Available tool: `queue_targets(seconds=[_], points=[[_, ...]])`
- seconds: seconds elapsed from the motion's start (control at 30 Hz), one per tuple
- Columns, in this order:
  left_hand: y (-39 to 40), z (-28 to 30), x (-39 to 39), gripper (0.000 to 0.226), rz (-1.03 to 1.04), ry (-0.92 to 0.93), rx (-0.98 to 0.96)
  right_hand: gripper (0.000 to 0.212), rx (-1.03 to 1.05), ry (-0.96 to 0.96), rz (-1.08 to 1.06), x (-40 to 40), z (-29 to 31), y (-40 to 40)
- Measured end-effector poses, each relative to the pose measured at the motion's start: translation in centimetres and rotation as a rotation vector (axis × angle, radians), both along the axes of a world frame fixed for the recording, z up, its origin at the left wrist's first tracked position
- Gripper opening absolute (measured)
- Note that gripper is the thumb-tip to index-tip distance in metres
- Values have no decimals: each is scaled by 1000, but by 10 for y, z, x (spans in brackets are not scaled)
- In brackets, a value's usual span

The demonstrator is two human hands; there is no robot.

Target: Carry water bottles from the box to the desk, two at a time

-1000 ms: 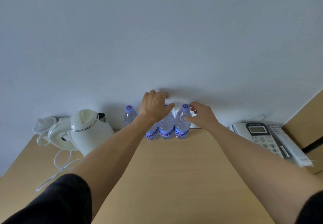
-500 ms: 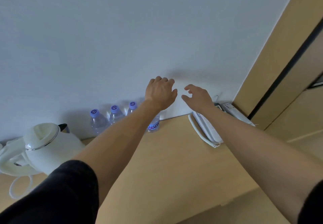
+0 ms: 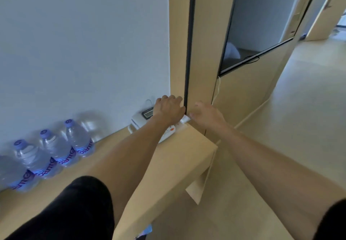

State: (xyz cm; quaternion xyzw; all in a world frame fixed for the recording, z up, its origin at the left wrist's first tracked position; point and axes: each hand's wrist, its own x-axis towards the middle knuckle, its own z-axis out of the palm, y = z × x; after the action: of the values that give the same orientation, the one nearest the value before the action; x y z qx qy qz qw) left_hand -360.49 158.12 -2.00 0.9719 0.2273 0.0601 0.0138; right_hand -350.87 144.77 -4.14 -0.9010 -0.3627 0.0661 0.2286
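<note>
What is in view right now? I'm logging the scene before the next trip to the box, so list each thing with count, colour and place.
bottles: four with clear bodies, purple caps and labels, upright in a row along the wall at the desk's left; the leftmost is cut off by the frame edge.
desk: one, light wood, against the wall.
phone: one, white, at the desk's far right corner, partly behind the left hand.
wall: white, behind the desk.
screen: one, dark, set in the wood panel to the right.
floor: pale, at right.
left hand: empty, fingers loose, over the phone.
right hand: empty, blurred, beyond the desk corner.
</note>
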Motion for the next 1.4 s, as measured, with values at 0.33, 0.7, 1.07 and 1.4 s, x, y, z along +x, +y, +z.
queue_targets(seconds=[0.33,0.7,1.07,1.4], points=[[-230,-18,142,45,-320,32,-141,55,-56,32,-412,81,-6,-270],[-427,-28,245,52,-631,122,-156,54,-103,75,-776,114,-11,-470],[-505,-37,394,51,-716,224,-192,54,-145,140,-964,242,-18,-561],[-537,-24,612,59,-750,273,-281,51,-202,273,-1022,418,-3,-603]])
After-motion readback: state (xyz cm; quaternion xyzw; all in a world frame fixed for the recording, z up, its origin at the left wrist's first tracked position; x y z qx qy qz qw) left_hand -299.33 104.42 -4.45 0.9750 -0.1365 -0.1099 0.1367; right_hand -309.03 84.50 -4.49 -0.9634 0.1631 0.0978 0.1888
